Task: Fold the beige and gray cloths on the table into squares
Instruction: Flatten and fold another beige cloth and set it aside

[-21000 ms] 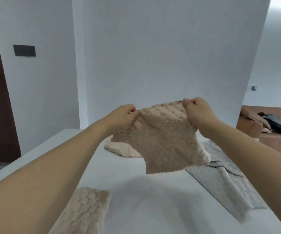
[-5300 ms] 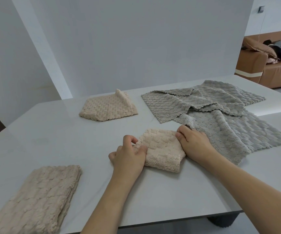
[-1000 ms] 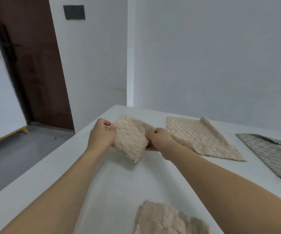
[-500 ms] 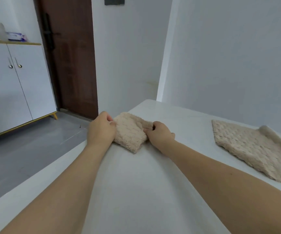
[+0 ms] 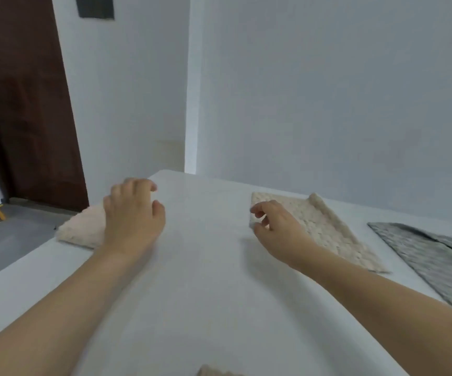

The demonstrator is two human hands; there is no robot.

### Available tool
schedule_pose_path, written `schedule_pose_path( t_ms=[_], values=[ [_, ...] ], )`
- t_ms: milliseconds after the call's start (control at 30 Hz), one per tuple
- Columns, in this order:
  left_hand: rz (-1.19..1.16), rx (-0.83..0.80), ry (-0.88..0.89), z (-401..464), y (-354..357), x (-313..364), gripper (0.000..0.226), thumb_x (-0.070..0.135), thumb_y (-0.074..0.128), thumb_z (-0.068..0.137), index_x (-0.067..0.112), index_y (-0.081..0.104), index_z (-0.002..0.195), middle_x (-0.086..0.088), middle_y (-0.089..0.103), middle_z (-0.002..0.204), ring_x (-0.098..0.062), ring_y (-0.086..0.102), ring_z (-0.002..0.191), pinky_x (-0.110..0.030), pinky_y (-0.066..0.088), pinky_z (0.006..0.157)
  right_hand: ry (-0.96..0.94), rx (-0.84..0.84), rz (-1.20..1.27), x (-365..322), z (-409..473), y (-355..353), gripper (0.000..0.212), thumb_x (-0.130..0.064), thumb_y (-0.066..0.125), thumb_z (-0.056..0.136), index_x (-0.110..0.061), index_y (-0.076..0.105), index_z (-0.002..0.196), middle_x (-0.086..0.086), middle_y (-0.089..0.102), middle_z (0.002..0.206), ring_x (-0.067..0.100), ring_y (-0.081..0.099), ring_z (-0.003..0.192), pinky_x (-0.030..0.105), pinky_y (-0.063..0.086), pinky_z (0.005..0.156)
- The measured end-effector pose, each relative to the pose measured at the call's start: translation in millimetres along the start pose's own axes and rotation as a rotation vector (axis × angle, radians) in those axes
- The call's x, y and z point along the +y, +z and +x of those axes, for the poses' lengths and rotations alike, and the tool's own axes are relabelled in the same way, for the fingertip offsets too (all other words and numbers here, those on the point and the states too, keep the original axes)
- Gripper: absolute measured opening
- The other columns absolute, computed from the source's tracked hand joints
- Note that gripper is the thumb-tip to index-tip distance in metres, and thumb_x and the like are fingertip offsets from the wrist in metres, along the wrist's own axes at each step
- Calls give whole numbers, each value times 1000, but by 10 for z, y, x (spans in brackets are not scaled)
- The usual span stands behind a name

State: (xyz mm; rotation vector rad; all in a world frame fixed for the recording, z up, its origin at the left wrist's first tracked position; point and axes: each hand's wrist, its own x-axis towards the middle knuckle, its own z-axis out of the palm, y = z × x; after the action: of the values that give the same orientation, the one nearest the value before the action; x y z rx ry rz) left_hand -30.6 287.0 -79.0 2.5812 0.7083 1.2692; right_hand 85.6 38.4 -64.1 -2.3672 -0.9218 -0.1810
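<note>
Folded beige cloth (image 5: 79, 230): lies at the far left edge of the table (image 5: 205, 308), compact and thick; its right part is hidden under the left hand.
Left hand (image 5: 131, 213): over the folded beige cloth, palm down, fingers (image 5: 138, 185) loosely spread and lightly bent, clamped on nothing; whether the palm touches the cloth cannot be told through the motion blur.
Right hand (image 5: 276, 229): at the near left corner of the unfolded beige cloth (image 5: 325, 229), thumb and forefinger curved with a gap between them, not yet closed on the fabric.
Unfolded beige cloth: flat on the table, right of centre, its far right edge curled up.
Gray cloth (image 5: 431, 256): spread at the right edge of the view, just beside the beige one, with creases; not folded.
Third beige piece (image 5: 216, 371): only a sliver shows at the near edge; its state cannot be judged.
Step in hand: one beige square appears set down; the reach for the next beige cloth is under way.
Next move calls for: a firm pinch on that near left corner, the left hand crossing to take a second corner, then edges matched before any crease is pressed.
</note>
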Motion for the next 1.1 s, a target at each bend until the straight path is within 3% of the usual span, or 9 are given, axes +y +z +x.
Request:
schedule_pose_path(
  t_ms=[167, 267, 367, 467, 633, 767, 867, 967, 1100],
  values=[
    [-259, -477, 553, -112, 327, 1470, 49, 10, 53, 83, 20, 50, 131, 1, 50, 136, -22, 45, 123, -32, 33, 104, 189, 12, -261, 915, -441, -676, 37, -20, 50, 85, -25, 52, 121, -7, 52, 123, 15, 51, 107, 32, 41, 95],
    [-81, -686, 714, -222, 605, 1981, 68, 7, 52, 81, 28, 36, 144, 4, 32, 153, -19, 27, 141, -35, 19, 117, 323, -135, -406, 1321, -616, -840, 37, -28, 45, 89, -27, 48, 126, -2, 49, 128, 21, 47, 118, 38, 37, 102],
    [257, -722, 844, -310, 852, 2201, 50, 10, 47, 88, 26, 46, 135, 2, 44, 145, -19, 30, 138, -39, 9, 120, 279, -166, -419, 1572, -738, -867, 34, -28, 40, 90, -30, 52, 122, -4, 48, 126, 21, 44, 120, 37, 35, 103],
    [297, -666, 774, -362, 890, 2307, 26, 4, 40, 87, 17, 53, 105, -4, 60, 116, -24, 50, 117, -37, 19, 117, 133, -107, -486, 1608, -797, -899, 26, -23, 39, 93, -25, 54, 114, -3, 51, 119, 21, 48, 113, 33, 36, 96],
    [-3, -519, 612, -234, 572, 2496, 5, 13, 42, 89, 14, 45, 85, -7, 62, 92, -26, 52, 89, -33, 41, 77, 67, -36, -679, 1504, -871, -1052, 18, -18, 37, 97, -16, 54, 102, 4, 60, 107, 28, 55, 101, 34, 36, 81],
    [-314, -544, 259, -110, 16, 2777, 15, 17, 48, 87, 9, 45, 75, -1, 52, 69, -19, 45, 63, -33, 36, 55, 267, 180, -199, 1342, -958, -1559, 20, -17, 37, 94, -12, 48, 79, 6, 57, 84, 29, 54, 82, 36, 41, 67],
    [-531, -581, 111, -121, -466, 2994, 21, 18, 51, 86, 16, 38, 70, 4, 38, 64, -15, 32, 57, -26, 26, 51, 311, 297, 56, 1114, -1120, -2133, 20, -10, 38, 89, -6, 49, 74, 7, 55, 74, 26, 50, 70, 33, 36, 58],
    [-595, -561, 134, -214, -928, 3171, 28, 23, 57, 89, 18, 38, 67, 7, 37, 62, -12, 34, 56, -24, 28, 53, 272, 241, 196, 831, -1430, -2615, 27, -14, 39, 89, -11, 40, 62, 2, 41, 57, 19, 35, 50, 28, 28, 50],
    [-727, -754, 23, -424, -1531, 3429, 36, 17, 61, 90, 21, 41, 62, 7, 41, 57, -7, 38, 44, -22, 29, 46, 348, -82, 403, 546, -2012, -3156, 21, -30, 49, 86, -14, 45, 72, 7, 38, 66, 20, 30, 50, 28, 24, 49]
  ],
)
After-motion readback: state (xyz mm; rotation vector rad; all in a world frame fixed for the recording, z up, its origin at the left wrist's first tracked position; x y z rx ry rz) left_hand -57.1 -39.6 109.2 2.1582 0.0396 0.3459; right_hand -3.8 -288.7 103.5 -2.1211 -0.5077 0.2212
